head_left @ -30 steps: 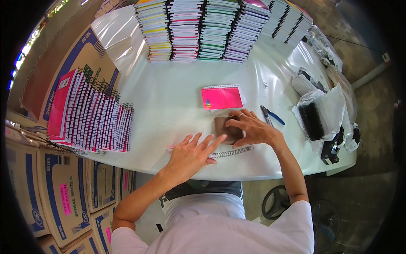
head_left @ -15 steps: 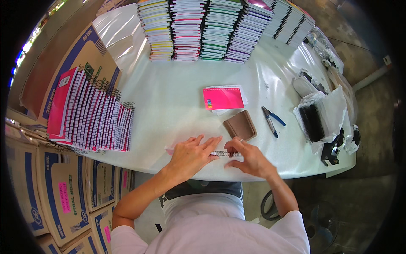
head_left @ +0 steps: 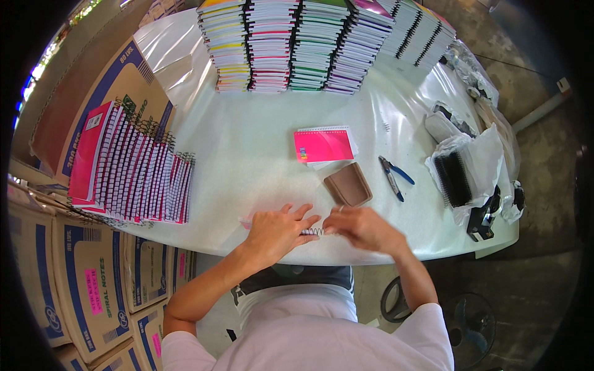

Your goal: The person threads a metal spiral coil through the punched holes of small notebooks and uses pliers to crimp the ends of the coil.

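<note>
Beneath the left hand (head_left: 277, 232), its fingers spread and gripping nothing visible, a mostly hidden pink notebook (head_left: 245, 222) peeks out leftward. A thin dark wire coil (head_left: 317, 232) bridges to the right hand (head_left: 366, 229), fingertips now bunched, earlier parted; blur hides their grip.

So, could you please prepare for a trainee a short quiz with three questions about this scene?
1. True or false: the brown rectangular shallow tray lies to the left of the metal pliers with blue handles.
2. Which hand is at the right end of the visible part of the thin coiled metal wire?
3. Fill in the colour: the small rectangular notebook lying just beyond the tray has a ____ cover.

Key:
1. True.
2. The right hand.
3. Pink.
</note>
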The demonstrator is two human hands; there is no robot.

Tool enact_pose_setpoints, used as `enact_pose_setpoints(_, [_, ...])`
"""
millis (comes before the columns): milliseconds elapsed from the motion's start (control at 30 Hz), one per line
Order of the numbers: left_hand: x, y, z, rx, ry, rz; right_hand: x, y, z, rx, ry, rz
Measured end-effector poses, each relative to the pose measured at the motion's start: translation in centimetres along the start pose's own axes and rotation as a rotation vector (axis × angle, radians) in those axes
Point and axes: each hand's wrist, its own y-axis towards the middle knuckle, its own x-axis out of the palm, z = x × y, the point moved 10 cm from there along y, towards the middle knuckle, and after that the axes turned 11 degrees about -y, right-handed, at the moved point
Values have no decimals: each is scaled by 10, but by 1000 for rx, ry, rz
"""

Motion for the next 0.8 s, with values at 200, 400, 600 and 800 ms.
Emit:
enact_pose_setpoints(200, [-1, -2, 6, 128, 69, -27, -32, 9, 63, -45, -462, 28])
enact_pose_setpoints(400, [-35, -18, -26, -99, 38, 252, -21, 26, 26, -213, 616, -189])
enact_pose_setpoints(600, [-27, -18, -40, -231, -2, 121, 1, 47, 29, -114, 643, -220])
enact_pose_setpoints(800, [-41, -24, -36, -123, 143, 267, -4, 49, 26, -180, 978, -114])
